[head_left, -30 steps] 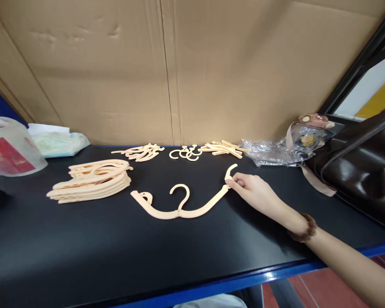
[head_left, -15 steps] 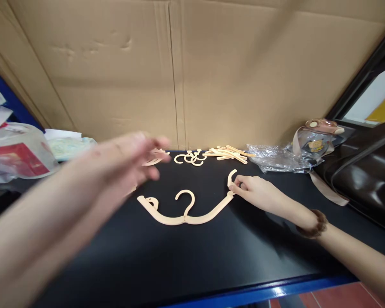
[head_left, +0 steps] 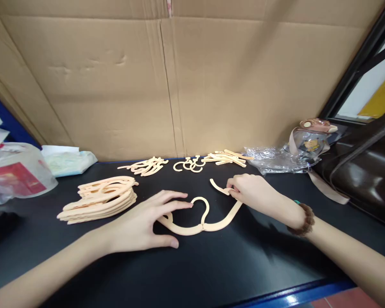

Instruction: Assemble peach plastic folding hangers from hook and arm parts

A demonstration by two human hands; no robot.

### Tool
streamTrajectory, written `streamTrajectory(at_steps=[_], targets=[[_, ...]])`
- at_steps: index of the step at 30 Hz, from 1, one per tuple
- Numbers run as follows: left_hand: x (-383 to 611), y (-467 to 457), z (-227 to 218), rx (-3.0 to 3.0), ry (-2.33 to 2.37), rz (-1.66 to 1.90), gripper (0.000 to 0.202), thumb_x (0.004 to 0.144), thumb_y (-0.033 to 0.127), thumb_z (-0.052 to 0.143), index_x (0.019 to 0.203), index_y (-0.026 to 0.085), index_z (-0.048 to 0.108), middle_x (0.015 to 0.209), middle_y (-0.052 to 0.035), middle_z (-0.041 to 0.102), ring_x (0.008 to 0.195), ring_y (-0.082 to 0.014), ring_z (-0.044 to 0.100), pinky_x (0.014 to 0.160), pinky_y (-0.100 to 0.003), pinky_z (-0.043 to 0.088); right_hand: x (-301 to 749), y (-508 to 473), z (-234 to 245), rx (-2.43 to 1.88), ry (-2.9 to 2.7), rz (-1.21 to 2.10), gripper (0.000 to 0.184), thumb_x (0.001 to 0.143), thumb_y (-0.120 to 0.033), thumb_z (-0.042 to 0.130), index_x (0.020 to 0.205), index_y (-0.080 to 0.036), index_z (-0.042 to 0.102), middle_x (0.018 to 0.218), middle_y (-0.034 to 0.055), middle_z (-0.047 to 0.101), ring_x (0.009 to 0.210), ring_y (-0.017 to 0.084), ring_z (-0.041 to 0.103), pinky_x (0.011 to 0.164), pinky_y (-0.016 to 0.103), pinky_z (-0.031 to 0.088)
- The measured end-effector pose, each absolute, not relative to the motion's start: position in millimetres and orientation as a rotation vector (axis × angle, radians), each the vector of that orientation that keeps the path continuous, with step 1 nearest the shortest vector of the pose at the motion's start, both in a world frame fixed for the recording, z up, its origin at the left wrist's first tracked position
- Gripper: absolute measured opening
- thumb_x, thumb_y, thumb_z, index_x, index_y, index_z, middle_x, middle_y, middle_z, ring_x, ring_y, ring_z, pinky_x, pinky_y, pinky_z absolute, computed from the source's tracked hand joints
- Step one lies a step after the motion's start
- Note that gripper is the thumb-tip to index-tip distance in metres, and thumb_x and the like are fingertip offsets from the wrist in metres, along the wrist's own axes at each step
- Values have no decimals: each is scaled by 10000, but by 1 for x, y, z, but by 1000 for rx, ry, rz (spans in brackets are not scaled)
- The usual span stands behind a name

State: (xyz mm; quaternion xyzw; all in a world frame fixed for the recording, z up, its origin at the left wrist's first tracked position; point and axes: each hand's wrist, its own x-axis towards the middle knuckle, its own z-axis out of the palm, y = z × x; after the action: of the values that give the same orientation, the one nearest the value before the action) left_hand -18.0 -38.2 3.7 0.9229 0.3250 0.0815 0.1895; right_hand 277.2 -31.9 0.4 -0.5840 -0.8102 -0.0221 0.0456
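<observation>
A peach plastic hanger lies on the black tabletop, hook pointing away from me. My left hand rests flat over its left arm, fingers stretched toward the hook. My right hand pinches the end piece of the hanger's right arm, which is folded inward. A stack of finished hangers sits to the left. Loose hanger arms, hooks and more arm pieces lie in small piles by the cardboard.
A cardboard wall backs the table. A plastic bag and a tissue pack sit at the left. Crumpled clear plastic, a small bottle and a dark leather bag stand at the right.
My left hand came down from the air onto the hanger's left arm. My right hand has folded the hanger's right end piece inward, and the hanger slid slightly toward me.
</observation>
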Motion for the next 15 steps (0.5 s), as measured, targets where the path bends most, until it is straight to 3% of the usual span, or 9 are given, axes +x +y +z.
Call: streamTrajectory(at_steps=[4,8,11,15], targets=[[-8,-36,-9,2690,796,205,534,854,430,606,1363,387,451,1505,-4,372,1393,-286,293,1123,-491,287,281,-31,-3,-1695,-2464,-49,174,863,-165,491,818,-213,653,830,19,643,704,162,585,561,259,315],[-11,-32,-14,2693,805,247,487,883,444,560,1356,366,471,1461,-9,444,1356,-275,361,1102,-457,334,282,-31,-7,-1660,-2453,-73,189,875,-149,483,808,-200,652,814,18,628,677,150,579,559,266,336],[-16,-30,-17,2689,891,261,510,893,448,543,1384,380,424,1458,-12,445,1341,-271,380,1094,-453,342,282,-32,-9,-1559,-2500,-95,231,917,-151,446,887,-185,672,887,45,628,782,173,597,652,281,398],[-20,-26,-17,2692,1003,266,516,910,467,507,1403,374,388,1467,-8,428,1348,-257,366,1099,-439,337,281,-33,-9,-1321,-2609,28,320,978,-358,419,1011,-182,684,1016,71,620,925,205,574,826,343,416]])
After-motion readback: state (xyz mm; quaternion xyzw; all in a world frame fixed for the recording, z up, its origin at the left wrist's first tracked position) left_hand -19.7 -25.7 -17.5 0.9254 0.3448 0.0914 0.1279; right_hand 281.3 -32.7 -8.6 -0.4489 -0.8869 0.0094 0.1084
